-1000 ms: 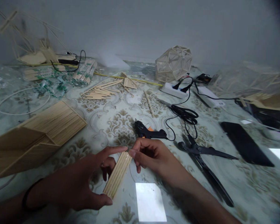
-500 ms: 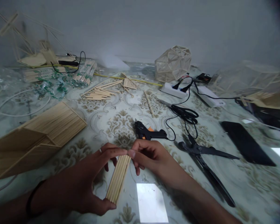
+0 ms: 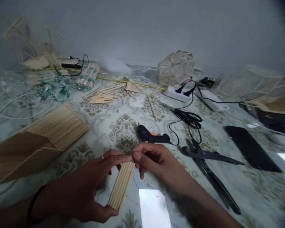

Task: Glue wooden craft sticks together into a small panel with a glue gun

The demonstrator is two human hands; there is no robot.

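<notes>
- The small panel of sticks (image 3: pixel 121 186) is low in front of the person, between the two hands, and I can't tell whether it touches the patterned tablecloth (image 3: pixel 104 126)
- Its long axis slants from the thumb end, nearer the body, up and slightly right to the far end
- The left hand (image 3: pixel 83 188) spans that length, thumb at the near end, forefinger at the far one, gripping it
- The right hand (image 3: pixel 154 160) is just beside the far end, thumb and forefinger closed together; whether they pinch anything, I can't make out
</notes>
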